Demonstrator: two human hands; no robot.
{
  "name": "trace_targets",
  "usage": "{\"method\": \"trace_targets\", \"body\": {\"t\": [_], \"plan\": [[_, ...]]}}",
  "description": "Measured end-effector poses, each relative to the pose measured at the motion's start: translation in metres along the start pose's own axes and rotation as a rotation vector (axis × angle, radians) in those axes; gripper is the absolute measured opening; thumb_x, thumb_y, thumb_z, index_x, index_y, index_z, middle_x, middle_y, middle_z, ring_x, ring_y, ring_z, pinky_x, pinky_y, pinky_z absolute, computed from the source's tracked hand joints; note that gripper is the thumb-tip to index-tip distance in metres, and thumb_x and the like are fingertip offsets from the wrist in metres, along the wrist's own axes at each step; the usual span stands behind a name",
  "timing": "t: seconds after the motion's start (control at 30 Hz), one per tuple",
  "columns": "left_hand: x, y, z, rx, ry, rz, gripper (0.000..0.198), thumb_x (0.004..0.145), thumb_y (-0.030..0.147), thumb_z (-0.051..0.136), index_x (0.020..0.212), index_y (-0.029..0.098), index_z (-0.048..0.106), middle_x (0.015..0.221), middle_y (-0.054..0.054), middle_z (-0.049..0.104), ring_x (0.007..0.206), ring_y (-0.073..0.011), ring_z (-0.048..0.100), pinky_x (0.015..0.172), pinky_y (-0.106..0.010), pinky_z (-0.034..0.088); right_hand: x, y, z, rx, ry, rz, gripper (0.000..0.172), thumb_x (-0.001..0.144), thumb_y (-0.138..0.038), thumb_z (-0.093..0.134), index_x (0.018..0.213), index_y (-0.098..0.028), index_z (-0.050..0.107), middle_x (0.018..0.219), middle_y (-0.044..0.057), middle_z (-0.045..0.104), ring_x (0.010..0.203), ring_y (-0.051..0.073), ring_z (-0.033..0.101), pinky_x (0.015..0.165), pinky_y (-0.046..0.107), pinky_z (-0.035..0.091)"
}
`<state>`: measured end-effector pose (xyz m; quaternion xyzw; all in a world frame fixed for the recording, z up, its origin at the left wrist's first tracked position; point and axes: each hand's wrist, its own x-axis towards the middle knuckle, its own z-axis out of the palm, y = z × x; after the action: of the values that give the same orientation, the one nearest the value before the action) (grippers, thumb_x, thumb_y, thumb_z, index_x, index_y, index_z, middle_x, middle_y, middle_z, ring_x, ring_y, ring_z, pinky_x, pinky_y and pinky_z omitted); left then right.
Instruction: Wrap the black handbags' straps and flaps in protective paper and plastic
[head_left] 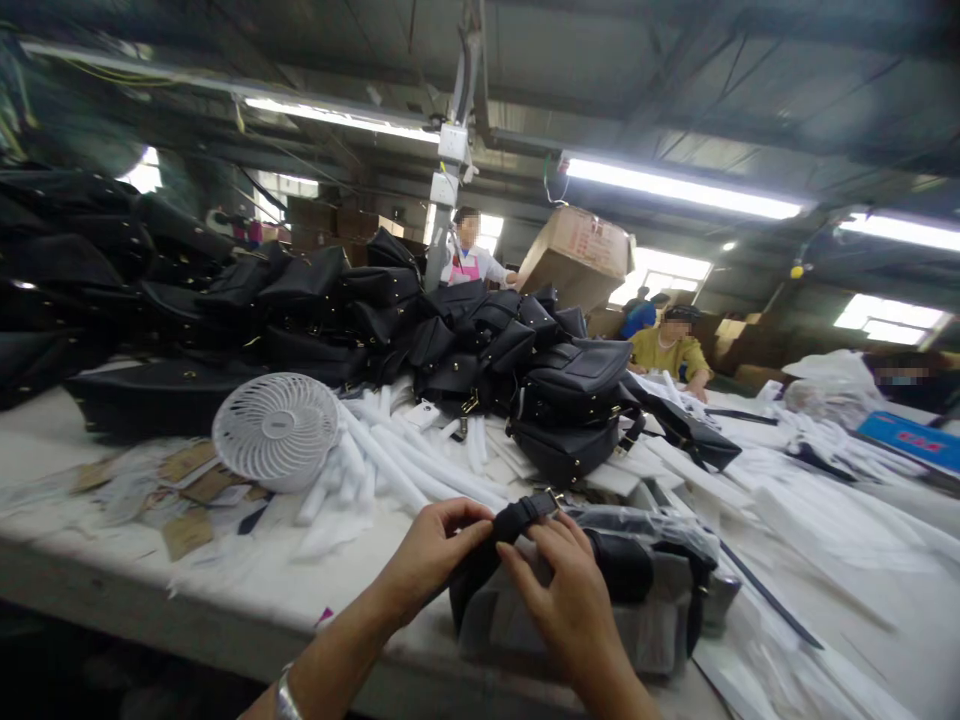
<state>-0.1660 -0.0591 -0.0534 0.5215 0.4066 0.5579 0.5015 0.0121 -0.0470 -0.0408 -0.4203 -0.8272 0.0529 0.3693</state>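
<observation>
A black handbag point(630, 570) partly wrapped in clear plastic and white paper stands at the table's near edge. Its black strap point(517, 515) has a small metal buckle and arches up in front of me. My left hand point(442, 545) pinches the strap from the left, thumb against fingers. From the right, my right hand point(559, 575) grips the same strap just below the buckle, fingers bent around it. The underside of the strap is hidden by my fingers.
Black bags point(480, 340) are heaped across the back. A white fan point(277, 430) stands at left beside paper tags point(187, 530) and white foam tubes point(390, 460). White sheets point(832, 530) cover the right side. Two people point(675, 345) point(469, 260) work beyond, one near a cardboard box point(577, 255).
</observation>
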Motion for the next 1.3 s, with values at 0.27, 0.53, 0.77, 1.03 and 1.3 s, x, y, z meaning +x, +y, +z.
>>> {"method": "trace_targets", "body": {"t": [0.27,0.53,0.77,1.03,1.3], "plan": [[0.004,-0.005,-0.016,-0.072,-0.070,0.009,0.026,0.080,0.031,0.072,0.100,0.016,0.073,0.099,-0.008,0.075,0.097,-0.0242,0.066,0.088,-0.033,0.048,-0.003,0.002,0.004,-0.078,0.023,0.019,0.021,0.089,-0.040,0.062,0.100,-0.026,0.072,0.107,0.007,0.073,0.107,0.032,0.063,0.100,0.054,0.042],[0.014,-0.012,-0.018,-0.160,-0.103,-0.016,0.027,0.076,0.031,0.076,0.097,0.014,0.071,0.093,-0.008,0.075,0.089,-0.0213,0.066,0.081,-0.030,0.048,-0.007,0.011,0.007,-0.184,0.034,-0.030,0.032,0.088,-0.045,0.062,0.109,-0.023,0.072,0.112,0.010,0.072,0.110,0.034,0.063,0.097,0.056,0.048],[0.019,-0.014,-0.014,-0.157,-0.082,0.004,0.026,0.078,0.033,0.075,0.096,0.015,0.071,0.090,-0.007,0.075,0.084,-0.0194,0.067,0.076,-0.027,0.048,-0.003,0.013,0.010,-0.219,0.040,-0.042,0.031,0.089,-0.045,0.062,0.111,-0.025,0.071,0.113,0.006,0.073,0.114,0.035,0.062,0.097,0.055,0.049],[0.030,-0.014,-0.016,-0.158,-0.125,-0.024,0.029,0.075,0.032,0.076,0.098,0.015,0.071,0.086,-0.004,0.072,0.079,-0.0159,0.064,0.072,-0.024,0.046,0.003,0.012,0.013,-0.170,0.053,0.009,0.029,0.089,-0.044,0.059,0.105,-0.024,0.073,0.108,0.007,0.074,0.111,0.033,0.064,0.098,0.050,0.049],[0.026,-0.020,-0.017,-0.141,-0.117,-0.009,0.024,0.078,0.032,0.073,0.096,0.016,0.069,0.085,-0.003,0.070,0.080,-0.0160,0.063,0.072,-0.024,0.046,0.001,0.006,0.020,-0.135,0.111,0.146,0.033,0.086,-0.047,0.059,0.101,-0.022,0.075,0.109,0.010,0.074,0.112,0.034,0.062,0.101,0.050,0.044]]}}
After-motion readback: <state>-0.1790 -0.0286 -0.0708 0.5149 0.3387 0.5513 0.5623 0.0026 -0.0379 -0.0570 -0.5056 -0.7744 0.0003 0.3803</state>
